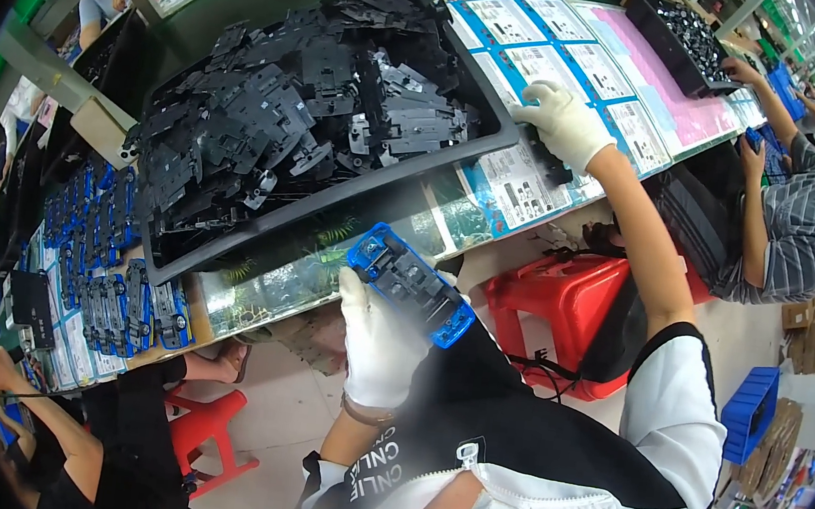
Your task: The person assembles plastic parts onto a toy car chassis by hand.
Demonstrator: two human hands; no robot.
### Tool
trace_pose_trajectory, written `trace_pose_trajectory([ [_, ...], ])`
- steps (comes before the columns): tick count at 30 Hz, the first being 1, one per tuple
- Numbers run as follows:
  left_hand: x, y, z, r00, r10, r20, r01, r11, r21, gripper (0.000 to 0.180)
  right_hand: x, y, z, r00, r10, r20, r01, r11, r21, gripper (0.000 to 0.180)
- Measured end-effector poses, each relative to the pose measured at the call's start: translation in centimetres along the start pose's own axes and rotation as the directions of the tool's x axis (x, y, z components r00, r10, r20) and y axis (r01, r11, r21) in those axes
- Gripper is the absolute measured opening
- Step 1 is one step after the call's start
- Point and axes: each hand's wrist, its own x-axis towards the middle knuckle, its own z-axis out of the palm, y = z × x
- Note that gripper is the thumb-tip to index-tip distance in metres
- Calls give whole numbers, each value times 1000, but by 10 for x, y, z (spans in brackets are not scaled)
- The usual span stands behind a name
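Observation:
My left hand (380, 347), in a white glove, grips a blue toy car body (455, 326) with a black chassis plate (405, 279) in its underside. It is held in front of the table edge, tilted, with the underside showing. My right hand (568, 124), gloved too, hovers at the right rim of a large black tray (335, 181). Its fingers are bent and apart, and nothing shows between them. Loose black plastic chassis parts (284, 100) are heaped in the tray. A dark part (550, 164) lies just below my right hand, partly covered by it.
Rows of blue car bodies (110, 261) with dark undersides stand left of the tray. Printed sheets (525, 193) cover the table at right. Beyond them, a co-worker (784, 217) reaches to a black bin (680, 46) of small parts. A red stool (561, 317) stands beside the table.

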Motion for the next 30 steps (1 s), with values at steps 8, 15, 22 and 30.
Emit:
trace_pose_trajectory([
  [8,4,-9,17,982,99,-163,-98,995,15,79,-31,-73,-12,706,706,45,-697,684,215,54],
  [15,15,-17,30,988,87,-131,-85,996,22,73,-28,-82,3,705,708,33,-704,693,152,41],
  [22,17,-27,7,991,120,-64,-121,993,-16,76,-48,-111,-41,623,751,-218,-494,594,635,38],
  [30,29,-40,26,969,243,-53,-237,967,95,71,-60,-215,-92,906,357,-227,-150,773,617,54],
])
